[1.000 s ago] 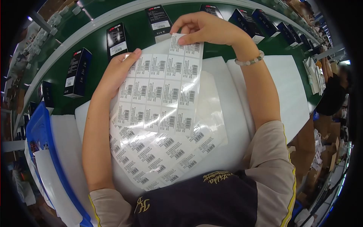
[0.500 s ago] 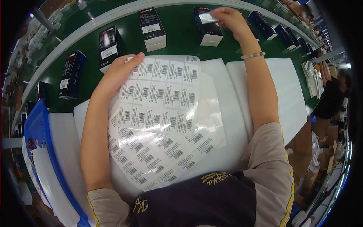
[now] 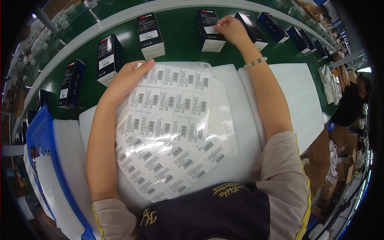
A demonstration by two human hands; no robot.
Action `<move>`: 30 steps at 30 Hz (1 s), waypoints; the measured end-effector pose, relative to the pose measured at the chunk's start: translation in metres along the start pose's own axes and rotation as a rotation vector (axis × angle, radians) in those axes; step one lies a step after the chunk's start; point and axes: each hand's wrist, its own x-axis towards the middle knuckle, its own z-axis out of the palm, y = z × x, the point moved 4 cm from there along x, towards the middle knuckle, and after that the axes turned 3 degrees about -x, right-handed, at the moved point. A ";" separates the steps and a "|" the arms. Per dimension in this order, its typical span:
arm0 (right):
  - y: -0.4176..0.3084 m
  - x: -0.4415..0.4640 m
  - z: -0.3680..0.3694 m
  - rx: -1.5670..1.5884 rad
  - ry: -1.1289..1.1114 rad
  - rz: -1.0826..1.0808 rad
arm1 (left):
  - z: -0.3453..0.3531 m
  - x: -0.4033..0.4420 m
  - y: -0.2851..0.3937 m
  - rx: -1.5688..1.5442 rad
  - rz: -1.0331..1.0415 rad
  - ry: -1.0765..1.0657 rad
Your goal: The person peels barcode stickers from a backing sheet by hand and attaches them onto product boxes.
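My left hand (image 3: 130,79) grips the upper left edge of a sheet of white barcode labels (image 3: 170,100), thumb on top. More label sheets (image 3: 172,170) lie beneath it, fanned out at an angle. Beyond them, my right hand (image 3: 235,31) is closed in a pinch at the right edge of a white barcode label (image 3: 209,30). That label lies against the printed face of a dark box (image 3: 208,40) with a white end. A neighbouring dark box (image 3: 253,32) is partly behind my right hand.
Several dark boxes, including one with a barcode label (image 3: 150,36), stand in a row on a green belt (image 3: 182,52). White foam sheets (image 3: 286,96) cover the near surface. At left is a blue tray (image 3: 54,160). Another person (image 3: 352,100) is at far right.
The row of boxes has shifted left along the green belt. My right hand has moved left and slightly down with its box, and the label now looks flatter against it. My left hand stays on the sheet.
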 end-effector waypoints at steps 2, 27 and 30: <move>-0.009 -0.007 0.005 -0.355 0.304 -0.214 | 0.007 0.003 0.008 0.003 0.010 -0.011; -0.086 -0.063 0.012 0.158 -0.728 -0.377 | -0.014 0.000 -0.009 -0.173 0.066 0.044; -0.079 -0.058 0.016 0.207 -0.767 -0.316 | -0.014 -0.004 -0.006 -0.207 0.059 0.053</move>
